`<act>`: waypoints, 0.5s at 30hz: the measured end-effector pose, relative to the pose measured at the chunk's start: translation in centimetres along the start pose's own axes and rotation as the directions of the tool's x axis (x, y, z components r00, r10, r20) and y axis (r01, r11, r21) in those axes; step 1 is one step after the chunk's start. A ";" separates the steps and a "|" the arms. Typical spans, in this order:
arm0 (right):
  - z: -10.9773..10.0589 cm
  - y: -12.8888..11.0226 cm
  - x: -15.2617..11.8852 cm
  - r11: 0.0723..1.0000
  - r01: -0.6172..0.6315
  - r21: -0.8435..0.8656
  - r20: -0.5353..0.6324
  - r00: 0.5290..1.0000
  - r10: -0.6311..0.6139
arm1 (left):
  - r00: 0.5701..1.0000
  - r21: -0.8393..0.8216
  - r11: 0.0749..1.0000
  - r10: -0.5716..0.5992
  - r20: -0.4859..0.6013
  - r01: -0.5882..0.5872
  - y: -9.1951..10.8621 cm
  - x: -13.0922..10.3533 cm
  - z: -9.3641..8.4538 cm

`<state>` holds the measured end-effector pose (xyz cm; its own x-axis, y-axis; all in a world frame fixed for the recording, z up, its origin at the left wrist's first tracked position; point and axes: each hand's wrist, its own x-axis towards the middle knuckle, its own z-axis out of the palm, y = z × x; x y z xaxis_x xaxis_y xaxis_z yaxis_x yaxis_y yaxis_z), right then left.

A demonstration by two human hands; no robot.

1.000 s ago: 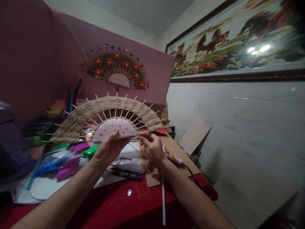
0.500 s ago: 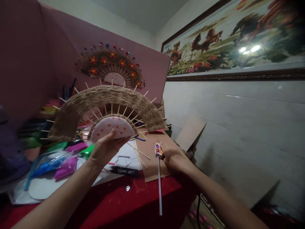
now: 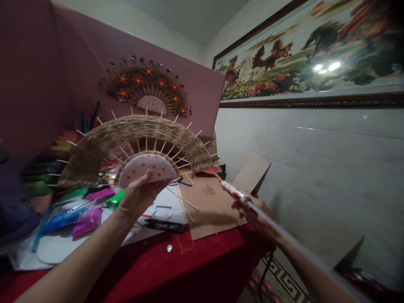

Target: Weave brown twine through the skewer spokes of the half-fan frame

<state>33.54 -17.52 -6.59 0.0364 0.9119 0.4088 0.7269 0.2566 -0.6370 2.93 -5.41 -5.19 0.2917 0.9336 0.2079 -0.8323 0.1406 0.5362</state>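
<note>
My left hand [image 3: 141, 194] grips the lower middle of a fan [image 3: 135, 129], its thumb on the spotted white half-round base [image 3: 151, 167]. A wide band of brown twine runs over thin wooden sticks, whose tips poke out beyond the outer edge. In my right hand [image 3: 257, 214] is a flower-patterned hot glue gun [image 3: 234, 192], a long clear glue stick coming out of its back. The gun's nozzle points at the right end of the fan, close to the stick tips; whether it touches is unclear. My right fingers are partly hidden and blurred.
A decorated fan [image 3: 151, 86] with orange flowers stands against the pink panel. On the red-covered table [image 3: 202, 265] lie cardboard [image 3: 210, 214], loose sticks, black thread snips [image 3: 164, 225] and bags of coloured clay [image 3: 85, 221]. A white wall with a framed horse picture rises at right.
My right hand has lifted the glue gun off the cardboard and turned its nozzle toward the fan's right end. The fan has shifted slightly left.
</note>
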 end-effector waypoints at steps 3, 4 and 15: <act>-0.7 -2.8 -1.0 0.948 -0.163 0.272 0.128 0.983 0.132 | 1.000 -0.014 1.000 -0.023 0.013 0.023 -0.2 0.0 -0.2; -0.7 -3.8 -1.1 0.927 -0.181 0.330 0.135 0.980 0.143 | 0.999 -0.012 0.999 -0.031 0.021 0.031 -0.3 0.0 -0.2; 2.1 -7.8 2.4 0.763 -0.219 0.608 0.156 0.975 0.156 | 0.994 0.034 0.998 -0.060 0.089 0.057 -0.9 -0.4 0.2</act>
<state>26.51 -16.72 -1.97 0.0422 0.9794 0.1975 0.1294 0.1906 -0.9731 3.63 -6.02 -5.55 0.3818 0.8906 0.2472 -0.7976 0.1823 0.5750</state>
